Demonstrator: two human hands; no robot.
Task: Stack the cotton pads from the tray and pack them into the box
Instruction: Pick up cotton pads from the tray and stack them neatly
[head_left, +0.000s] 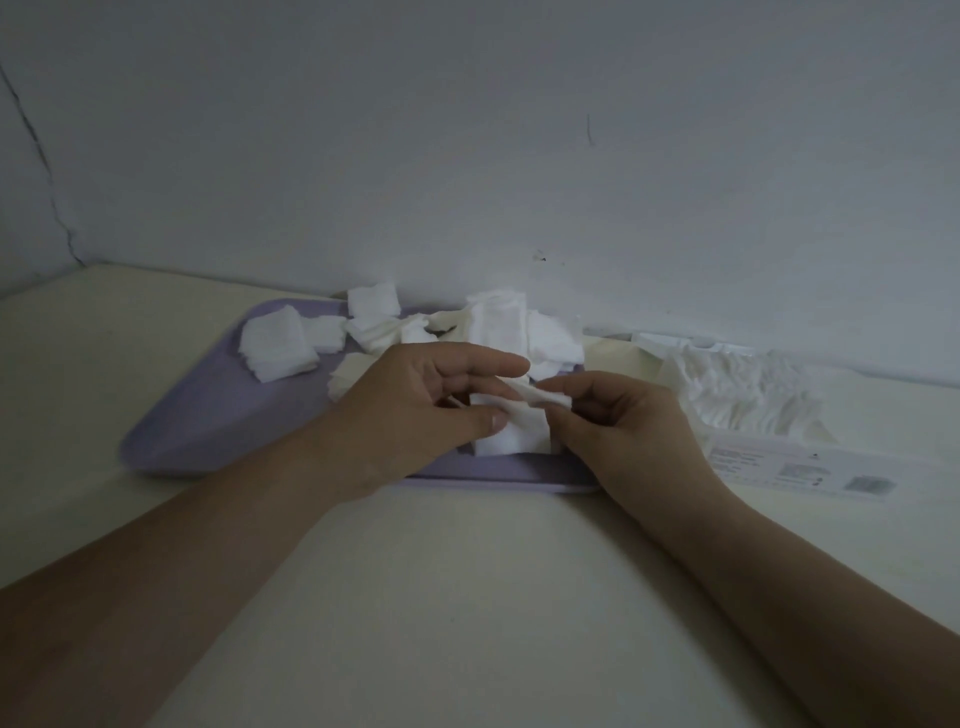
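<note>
We find the tray (208, 415) left of centre on the table (467, 571) against the wall (467, 130), cotton pads (278, 348) heaped along its far side, the box (779, 467) just right.

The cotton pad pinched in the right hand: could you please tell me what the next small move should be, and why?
Probably lay the cotton pad flat on the small stack. The right hand pinches it just above that stack, which the left hand holds over the tray; loose pads lie behind, so filling the box seems premature.
</note>
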